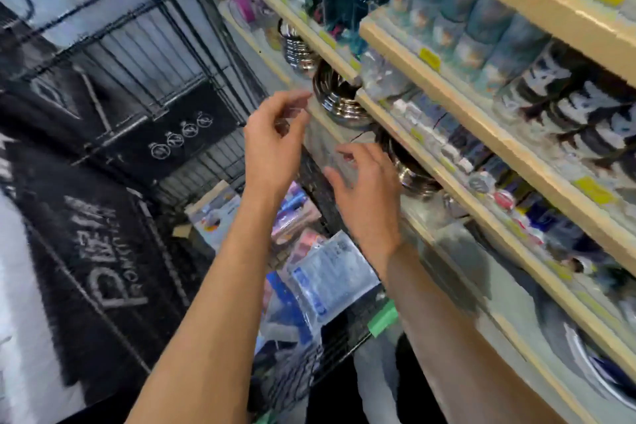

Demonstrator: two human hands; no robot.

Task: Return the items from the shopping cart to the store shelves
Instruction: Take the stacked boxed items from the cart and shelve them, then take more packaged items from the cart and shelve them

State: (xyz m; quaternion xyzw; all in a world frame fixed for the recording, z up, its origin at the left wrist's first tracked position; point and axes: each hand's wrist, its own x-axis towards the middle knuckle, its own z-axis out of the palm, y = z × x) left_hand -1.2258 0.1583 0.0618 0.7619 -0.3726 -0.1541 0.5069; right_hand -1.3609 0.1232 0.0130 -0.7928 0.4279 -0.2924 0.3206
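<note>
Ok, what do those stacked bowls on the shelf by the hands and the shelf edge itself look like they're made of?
Stacked bowls: probably polished steel, given the bright mirror-like reflections and ribbed rims. Shelf edge: looks like pale wood or wood-look laminate with a matte finish; blur leaves that open.
</note>
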